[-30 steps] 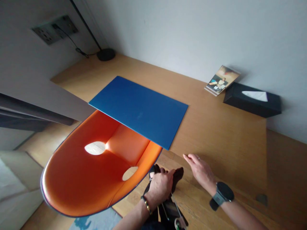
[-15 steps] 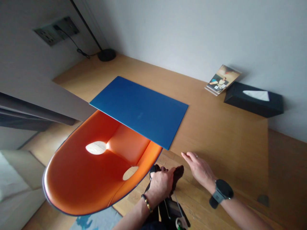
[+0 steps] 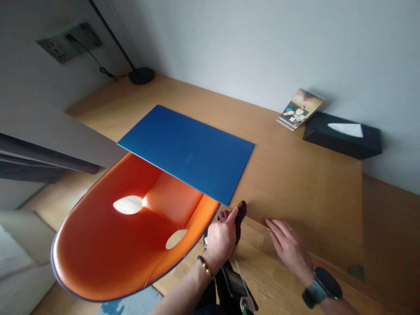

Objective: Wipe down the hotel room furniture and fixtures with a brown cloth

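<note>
Closed around a dark brown, soft-looking cloth (image 3: pixel 242 213), my left hand (image 3: pixel 220 238) is at the desk's front edge, just below the near corner of a blue desk mat (image 3: pixel 190 153). Part of the cloth sticks out past my fingers; the rest is hidden in the grip. To the right, my right hand (image 3: pixel 292 247) rests its fingertips along the front edge of the wooden desk (image 3: pixel 295 183). Its fingers are stretched out and it holds nothing. The mat lies flat on the desktop.
An orange chair (image 3: pixel 105 249) stands at the front left, partly under the mat's edge. Along the wall are a lamp base (image 3: pixel 141 75), a picture card (image 3: pixel 300 109) and a black tissue box (image 3: pixel 341 142). A dark device (image 3: pixel 234 280) hangs near my body.
My left hand has moved up with the cloth, from below the desk edge to the edge itself. My right hand has shifted right and slightly down along the edge.
</note>
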`<state>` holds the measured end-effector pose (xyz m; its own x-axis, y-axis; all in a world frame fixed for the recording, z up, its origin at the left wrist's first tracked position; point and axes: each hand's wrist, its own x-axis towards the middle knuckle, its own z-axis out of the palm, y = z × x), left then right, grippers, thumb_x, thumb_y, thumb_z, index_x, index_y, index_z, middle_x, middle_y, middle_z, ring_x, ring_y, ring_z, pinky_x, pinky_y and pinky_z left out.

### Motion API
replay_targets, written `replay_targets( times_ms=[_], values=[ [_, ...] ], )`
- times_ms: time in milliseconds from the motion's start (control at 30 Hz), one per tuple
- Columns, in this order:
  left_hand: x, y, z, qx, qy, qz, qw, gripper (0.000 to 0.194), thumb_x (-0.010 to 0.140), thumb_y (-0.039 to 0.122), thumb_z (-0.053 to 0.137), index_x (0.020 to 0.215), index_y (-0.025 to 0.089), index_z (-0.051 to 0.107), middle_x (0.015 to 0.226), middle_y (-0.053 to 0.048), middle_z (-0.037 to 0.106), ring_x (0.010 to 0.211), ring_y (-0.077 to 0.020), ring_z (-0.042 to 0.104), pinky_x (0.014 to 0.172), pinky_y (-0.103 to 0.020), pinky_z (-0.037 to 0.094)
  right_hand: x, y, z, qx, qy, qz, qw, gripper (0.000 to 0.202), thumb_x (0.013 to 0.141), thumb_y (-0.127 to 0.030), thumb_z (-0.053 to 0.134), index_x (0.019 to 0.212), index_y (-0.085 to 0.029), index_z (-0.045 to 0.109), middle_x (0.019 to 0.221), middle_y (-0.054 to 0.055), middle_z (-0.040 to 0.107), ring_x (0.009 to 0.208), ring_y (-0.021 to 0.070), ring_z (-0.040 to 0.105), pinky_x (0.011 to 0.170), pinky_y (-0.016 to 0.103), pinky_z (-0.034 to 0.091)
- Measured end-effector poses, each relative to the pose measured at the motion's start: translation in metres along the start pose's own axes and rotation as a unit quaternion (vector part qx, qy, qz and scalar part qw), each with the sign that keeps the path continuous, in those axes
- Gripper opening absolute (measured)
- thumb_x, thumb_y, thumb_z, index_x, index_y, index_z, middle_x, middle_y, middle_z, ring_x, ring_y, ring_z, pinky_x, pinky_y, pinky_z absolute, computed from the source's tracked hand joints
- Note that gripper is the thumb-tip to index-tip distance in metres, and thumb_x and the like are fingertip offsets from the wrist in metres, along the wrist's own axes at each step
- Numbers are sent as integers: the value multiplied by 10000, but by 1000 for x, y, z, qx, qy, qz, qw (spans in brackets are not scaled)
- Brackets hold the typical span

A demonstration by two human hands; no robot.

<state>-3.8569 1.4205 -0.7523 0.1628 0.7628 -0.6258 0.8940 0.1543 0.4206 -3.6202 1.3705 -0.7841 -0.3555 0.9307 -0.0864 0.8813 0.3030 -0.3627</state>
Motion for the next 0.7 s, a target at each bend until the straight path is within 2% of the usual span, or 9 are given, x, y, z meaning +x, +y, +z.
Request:
replay_targets(
  times_ms=[67, 133, 233, 267, 333, 400, 467, 567, 700],
  values=[
    [8, 23, 22, 92, -2, 36, 995, 610, 904, 99, 420, 1484, 278, 353, 1105, -151, 687, 844, -242, 711, 764, -377, 562, -19, 9, -1, -15, 20, 32, 999, 381, 998, -238, 432, 1367, -145, 453, 1202, 110, 599, 1096, 254, 551, 928, 401, 476],
    [11, 52, 43, 141, -21, 71, 987, 686, 875, 69, 447, 1517, 237, 274, 1049, -195, 692, 790, -261, 716, 707, -390, 570, -31, 15, -1, -21, 35, 60, 997, 395, 1005, -260, 410, 1388, -164, 428, 1203, 104, 602, 1097, 258, 549, 923, 411, 475],
    [11, 76, 54, 129, -66, 136, 980, 667, 894, 116, 446, 1524, 135, 228, 943, -198, 704, 757, -259, 717, 643, -346, 573, -39, 18, -1, -9, 37, 73, 997, 399, 1011, -261, 375, 1398, -177, 417, 1203, 100, 602, 1105, 253, 546, 917, 400, 477],
    [11, 74, 51, 123, -82, 155, 977, 662, 900, 138, 450, 1522, 127, 226, 935, -187, 706, 768, -261, 717, 644, -343, 575, -40, 20, -2, -8, 35, 72, 997, 404, 1011, -268, 376, 1403, -178, 413, 1210, 101, 600, 1112, 253, 544, 918, 398, 476],
    [12, 55, 40, 134, -96, 161, 973, 670, 906, 167, 460, 1527, 154, 209, 940, -164, 709, 787, -267, 718, 655, -352, 579, -44, 25, -5, -17, 42, 69, 997, 421, 1010, -298, 388, 1414, -178, 407, 1223, 104, 597, 1117, 261, 543, 921, 405, 469],
    [14, 29, 27, 169, -79, 120, 975, 683, 912, 165, 456, 1536, 214, 182, 988, -160, 703, 763, -260, 718, 639, -349, 577, -49, 34, -8, -32, 62, 65, 995, 449, 1009, -330, 394, 1431, -177, 392, 1236, 111, 592, 1115, 273, 543, 934, 423, 459],
    [16, 12, 21, 203, -35, 73, 976, 688, 911, 130, 441, 1539, 229, 176, 1077, -192, 680, 785, -255, 714, 656, -351, 575, -55, 43, -9, -40, 77, 60, 994, 477, 1011, -345, 386, 1456, -175, 364, 1248, 119, 587, 1116, 279, 543, 950, 439, 448],
    [18, 19, 26, 220, -21, 68, 973, 699, 887, 97, 464, 1532, 204, 214, 1112, -223, 666, 851, -268, 705, 705, -368, 573, -58, 51, -7, -50, 86, 69, 993, 512, 1010, -356, 382, 1485, -176, 324, 1263, 130, 576, 1127, 293, 536, 957, 457, 443],
    [17, 39, 34, 209, -78, 106, 969, 681, 889, 83, 423, 1530, 133, 197, 935, -193, 708, 767, -265, 713, 649, -353, 571, -49, 57, 0, -55, 94, 87, 990, 540, 1006, -346, 384, 1508, -176, 279, 1285, 147, 559, 1138, 306, 526, 956, 475, 446]
  ],
)
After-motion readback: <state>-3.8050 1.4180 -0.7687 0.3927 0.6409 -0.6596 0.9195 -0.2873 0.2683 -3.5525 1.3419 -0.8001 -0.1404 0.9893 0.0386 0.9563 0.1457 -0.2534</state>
